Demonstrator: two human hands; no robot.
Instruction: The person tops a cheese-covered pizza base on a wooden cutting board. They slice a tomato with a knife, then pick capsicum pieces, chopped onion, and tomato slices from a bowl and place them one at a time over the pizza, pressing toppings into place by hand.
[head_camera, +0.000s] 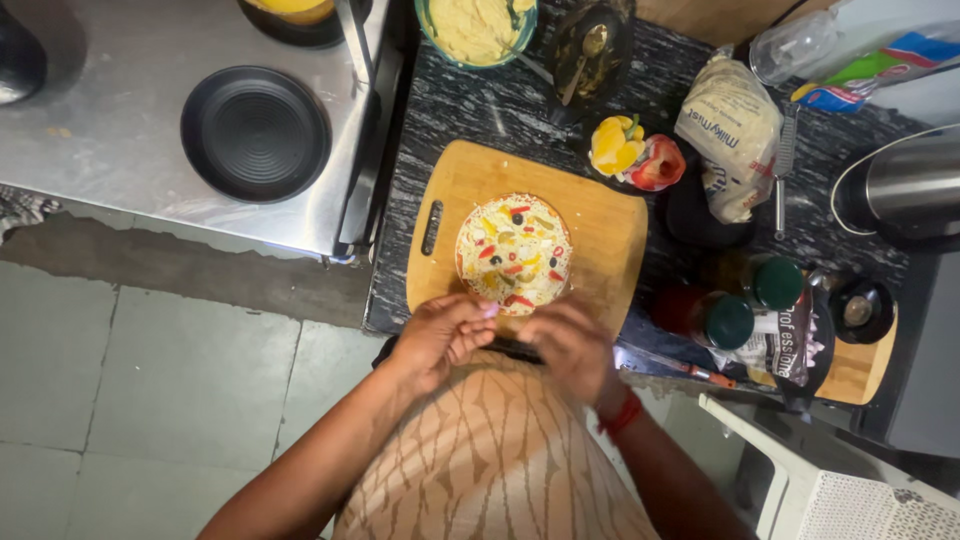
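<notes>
On the dark stone counter (500, 110), at the near edge of the wooden cutting board (600, 230), your two hands met just below a small round pizza (514, 254). Your left hand (440, 335) sat at about seven o'clock from the pizza, fingers curled in toward the palm and narrow. Your right hand (570, 345) sat at about five o'clock, fingers also bent inward, with a red band (622, 413) on its wrist. A dark object (515, 350) showed between the two hands, but you could not tell what it was, nor which hand gripped it. The pizza lay near the middle of the board, topped with white cheese and bits of red, yellow and dark vegetable, untouched by either hand.

At two o'clock from the pizza lay cut yellow and red peppers (635, 150), with a white bag (735, 135) just beyond them. At twelve o'clock stood a bowl of pale shredded food (478, 28). At four o'clock two green-lidded jars (750, 300) stood close together. Well off at nine to ten o'clock, a black plate (255, 132) rested on a steel surface (110, 140).
</notes>
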